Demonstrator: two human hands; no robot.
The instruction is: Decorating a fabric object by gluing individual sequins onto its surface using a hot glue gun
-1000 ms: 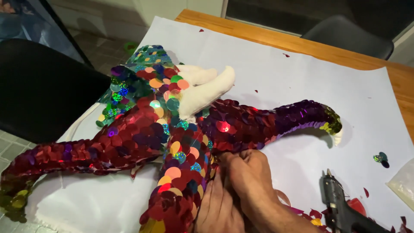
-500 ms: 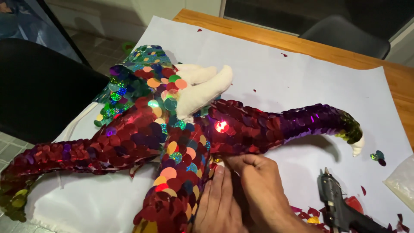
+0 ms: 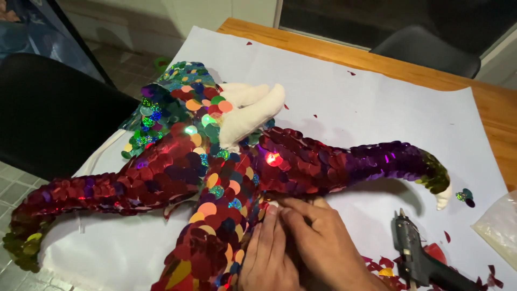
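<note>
my left hand (image 3: pixel 267 253) and right hand (image 3: pixel 323 242) pressed flat, holding nothing, on the sequined star (image 3: pixel 215 178) – glue gun (image 3: pixel 417 256) just beside, white paper (image 3: pixel 350 102) beneath

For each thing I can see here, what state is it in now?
Sequin starfish: lies flat on the paper, mostly covered in sequins, some white limbs bare.
Left hand: fingers flat, pressing the starfish.
Right hand: fingers pressing the same spot.
Glue gun: lies on the paper, not held.
Paper: spread over the table, loose sequins on it.
Plastic bag: lies at the right edge.
</note>
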